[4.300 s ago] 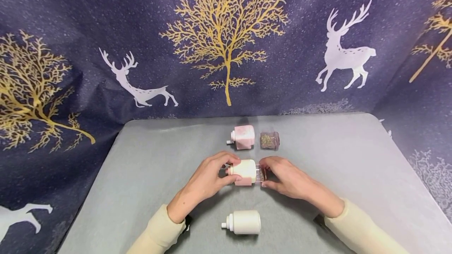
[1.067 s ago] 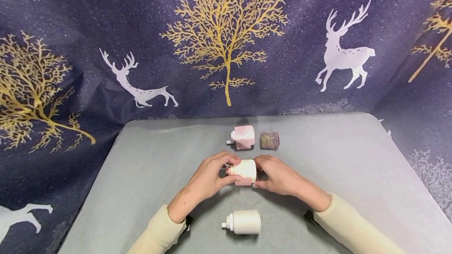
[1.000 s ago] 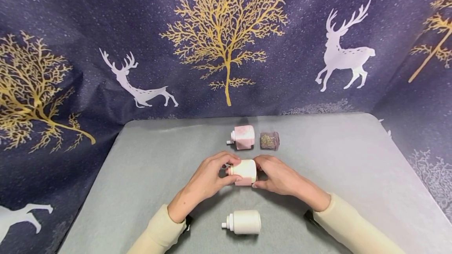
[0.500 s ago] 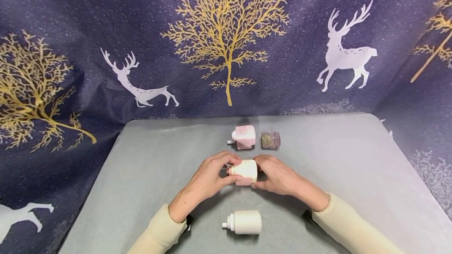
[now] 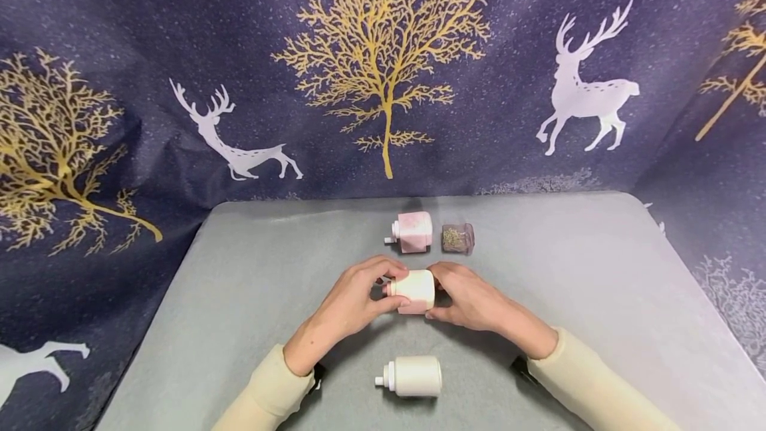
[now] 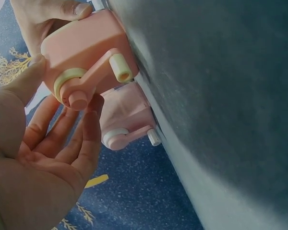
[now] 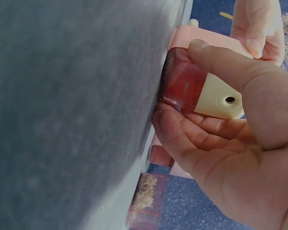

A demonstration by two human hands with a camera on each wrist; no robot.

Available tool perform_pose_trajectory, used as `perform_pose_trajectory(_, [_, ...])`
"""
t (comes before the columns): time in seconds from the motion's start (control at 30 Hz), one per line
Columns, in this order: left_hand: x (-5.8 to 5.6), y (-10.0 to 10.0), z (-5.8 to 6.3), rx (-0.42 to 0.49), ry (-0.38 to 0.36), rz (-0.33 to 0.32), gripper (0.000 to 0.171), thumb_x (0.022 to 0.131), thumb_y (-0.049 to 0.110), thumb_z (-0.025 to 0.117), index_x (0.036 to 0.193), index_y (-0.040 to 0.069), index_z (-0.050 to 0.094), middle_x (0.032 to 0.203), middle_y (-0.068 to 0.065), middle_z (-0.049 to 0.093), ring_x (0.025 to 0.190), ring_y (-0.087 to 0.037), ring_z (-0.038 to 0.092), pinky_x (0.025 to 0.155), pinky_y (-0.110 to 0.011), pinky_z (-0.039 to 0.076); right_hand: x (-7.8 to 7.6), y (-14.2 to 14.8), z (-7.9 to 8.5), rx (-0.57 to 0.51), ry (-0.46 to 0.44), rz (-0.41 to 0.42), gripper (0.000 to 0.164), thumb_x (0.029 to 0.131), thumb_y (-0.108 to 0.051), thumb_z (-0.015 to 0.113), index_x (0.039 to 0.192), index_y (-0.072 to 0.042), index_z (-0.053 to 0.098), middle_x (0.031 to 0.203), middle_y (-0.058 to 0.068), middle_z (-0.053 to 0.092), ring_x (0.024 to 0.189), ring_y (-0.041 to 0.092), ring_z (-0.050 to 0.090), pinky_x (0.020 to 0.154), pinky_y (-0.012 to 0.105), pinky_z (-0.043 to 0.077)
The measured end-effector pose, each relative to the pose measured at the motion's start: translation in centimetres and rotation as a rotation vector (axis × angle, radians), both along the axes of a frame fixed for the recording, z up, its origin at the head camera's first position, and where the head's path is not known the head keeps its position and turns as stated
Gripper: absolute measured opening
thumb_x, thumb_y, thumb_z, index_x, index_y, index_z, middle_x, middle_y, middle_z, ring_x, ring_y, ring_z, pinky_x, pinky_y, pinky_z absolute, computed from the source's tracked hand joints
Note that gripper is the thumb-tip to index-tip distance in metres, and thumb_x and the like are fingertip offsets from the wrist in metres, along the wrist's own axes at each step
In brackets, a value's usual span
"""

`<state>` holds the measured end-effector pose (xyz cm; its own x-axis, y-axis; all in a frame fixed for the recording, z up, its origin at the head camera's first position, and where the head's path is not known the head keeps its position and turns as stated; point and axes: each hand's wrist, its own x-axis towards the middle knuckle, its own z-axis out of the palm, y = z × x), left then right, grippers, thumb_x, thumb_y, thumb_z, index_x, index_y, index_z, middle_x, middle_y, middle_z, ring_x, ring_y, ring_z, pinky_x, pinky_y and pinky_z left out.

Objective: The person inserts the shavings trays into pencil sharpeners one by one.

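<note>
In the head view a pink and cream crank pencil sharpener [image 5: 419, 290] is between both hands at the middle of the table. My left hand [image 5: 362, 292] grips its crank end, thumb on the near side and fingers on the far side. The crank handle [image 6: 98, 72] points away from the palm in the left wrist view. My right hand [image 5: 475, 296] holds the opposite end, thumb and fingers along its sides. There, a clear reddish shavings drawer [image 7: 183, 79] sits in the body beside the cream face with its pencil hole [image 7: 229, 100].
Behind it on the grey table [image 5: 269, 251] lies a paler pink sharpener [image 5: 415, 232], with a clear drawer of shavings [image 5: 457, 238] apart on its right. A cream-white sharpener [image 5: 417, 376] lies nearer the front edge. A dark blue patterned cloth [image 5: 239, 85] hangs behind.
About four seconds ago the drawer stuck partly out to the right; it has gone into the body as my right hand moved left. In the last second almost nothing has moved.
</note>
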<state>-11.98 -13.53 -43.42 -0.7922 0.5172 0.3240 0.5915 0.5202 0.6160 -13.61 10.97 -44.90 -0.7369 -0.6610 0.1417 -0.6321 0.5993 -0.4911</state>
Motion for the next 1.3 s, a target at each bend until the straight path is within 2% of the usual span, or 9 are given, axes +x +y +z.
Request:
perform_pose_trajectory(0.27, [0.1, 0.0, 0.2, -0.008, 0.018, -0.003, 0.034, 0.082, 0.032, 0.078, 0.110, 0.020, 0.066, 0.117, 0.013, 0.060, 0.104, -0.001, 0.056, 0.087, -0.028, 0.052, -0.1, 0.2, 0.1, -0.008, -0.015, 0.013, 0.045, 0.071, -0.030, 0.084, 0.106, -0.012, 0.061, 0.094, -0.009, 0.059, 0.085, 0.012, 0.060, 0.075, 0.026, 0.053])
perform_pose_trajectory(0.73, [-0.2, -0.1, 0.2, -0.029, -0.016, -0.021, 0.037, 0.083, 0.034, 0.077, 0.115, 0.021, 0.064, 0.117, 0.014, 0.059, 0.102, -0.004, 0.057, 0.085, -0.028, 0.052, -0.5, 0.8, 0.1, -0.010, -0.025, 0.052, 0.041, 0.073, -0.033, 0.083, 0.102, -0.017, 0.059, 0.093, -0.012, 0.057, 0.085, 0.012, 0.059, 0.077, 0.026, 0.052])
perform_pose_trajectory(1.13, [-0.4, -0.2, 0.1, -0.036, 0.008, -0.041, 0.035, 0.085, 0.034, 0.076, 0.116, 0.022, 0.063, 0.118, 0.014, 0.059, 0.102, -0.003, 0.056, 0.085, -0.030, 0.052, -0.8, 1.1, 0.2, -0.035, -0.039, 0.071, 0.043, 0.073, -0.033, 0.083, 0.105, -0.018, 0.059, 0.096, -0.012, 0.059, 0.089, 0.012, 0.060, 0.080, 0.026, 0.052])
perform_pose_trajectory(1.3, [-0.4, -0.2, 0.2, -0.031, 0.018, -0.047, 0.036, 0.084, 0.034, 0.076, 0.115, 0.021, 0.063, 0.117, 0.013, 0.059, 0.101, -0.006, 0.058, 0.084, -0.032, 0.052, -1.0, 1.4, 0.3, -0.069, -0.050, 0.082, 0.049, 0.072, -0.028, 0.084, 0.112, -0.015, 0.061, 0.100, -0.011, 0.060, 0.091, 0.013, 0.061, 0.082, 0.028, 0.053])
